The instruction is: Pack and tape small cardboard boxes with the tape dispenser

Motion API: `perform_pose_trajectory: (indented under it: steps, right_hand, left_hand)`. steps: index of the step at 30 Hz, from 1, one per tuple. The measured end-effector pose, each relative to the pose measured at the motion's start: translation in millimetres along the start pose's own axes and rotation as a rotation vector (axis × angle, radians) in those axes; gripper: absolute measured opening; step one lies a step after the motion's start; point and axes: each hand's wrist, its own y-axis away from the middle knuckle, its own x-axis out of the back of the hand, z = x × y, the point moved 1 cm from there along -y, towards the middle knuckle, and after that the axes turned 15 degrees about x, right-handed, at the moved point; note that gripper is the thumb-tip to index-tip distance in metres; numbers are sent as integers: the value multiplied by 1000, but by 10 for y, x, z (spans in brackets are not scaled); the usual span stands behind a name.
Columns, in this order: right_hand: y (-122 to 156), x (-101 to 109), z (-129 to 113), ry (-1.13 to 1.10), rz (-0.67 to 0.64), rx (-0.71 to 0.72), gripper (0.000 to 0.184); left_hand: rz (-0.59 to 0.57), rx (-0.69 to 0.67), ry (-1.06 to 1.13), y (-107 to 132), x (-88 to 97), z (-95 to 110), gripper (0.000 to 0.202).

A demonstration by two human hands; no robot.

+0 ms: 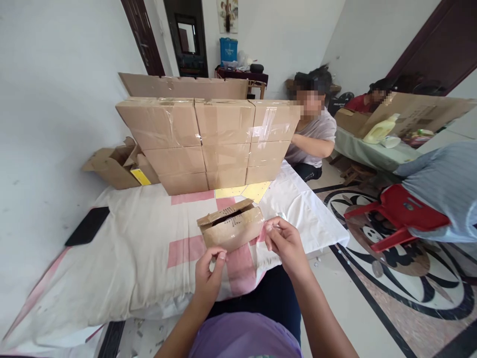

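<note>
A small cardboard box [234, 229] lies on the cloth in front of me, its upper flap partly lifted and a dark gap showing along the top. Dark print marks its upper face. At the box's near left corner is my left hand [209, 273], thumb and forefinger pinched together. By the right end of the box, my right hand [286, 244] also has its fingers closed in a pinch. Whatever either pinch holds, if anything, is too small to make out. Whether the fingers touch the box, I cannot tell.
A wall of stacked, taped cardboard boxes [223, 144] stands behind the small box. An open carton [115, 166] sits at the back left, a black flat object [88, 226] at the left edge. Beyond the wall a person [316, 134] sits; a red stool [402, 214] is right.
</note>
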Motion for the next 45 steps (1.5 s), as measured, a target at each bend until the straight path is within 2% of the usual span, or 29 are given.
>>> perform_pose_trajectory:
  steps: [3,7,11,13,16,18,19,22,25,28,35,42,45]
  right_hand:
    - [-49,-39,-2,-147,46,-70,26]
    - [-111,-60,22,-272,38,-93,23]
    - [-147,-56,65,-277,46,-102,20]
    - [-160,-53,82,-234,60,-105,22]
    - [-186,-56,110,-145,97,-84,24]
    - [-208,-65,146,-77,134,-75,23]
    - [-220,-72,173,-43,150,-76,23]
    - [-253,-98,282,89,167,-59,23]
    - [-278,-125,417,268,134,-14,24]
    - [-301,-142,559,408,109,22,24]
    - [-435,-107,773,631,70,167,19]
    - [-557,-95,850,868,64,86,14]
    - [-561,-104,891,905,45,61,10]
  left_hand:
    - [26,-11,-22,-36,48,60,20]
    - [34,-20,-39,-56,78,114,22]
    - [33,-50,-58,-43,83,87,19]
    - [51,-106,-95,-58,95,78,15]
    - [127,-311,-260,-161,140,134,8]
    - [199,-411,-489,-290,176,209,14]
    - [220,-418,-617,-366,191,248,22]
    - [147,-331,-903,-571,205,322,41]
    - [-17,-273,-1009,-651,161,296,45]
    - [-89,-249,-1064,-619,90,200,50]
    - [-85,-208,-1057,-575,14,75,54]
    - [-72,-190,-982,-601,7,70,54]
    - [-78,-181,-958,-589,9,70,55]
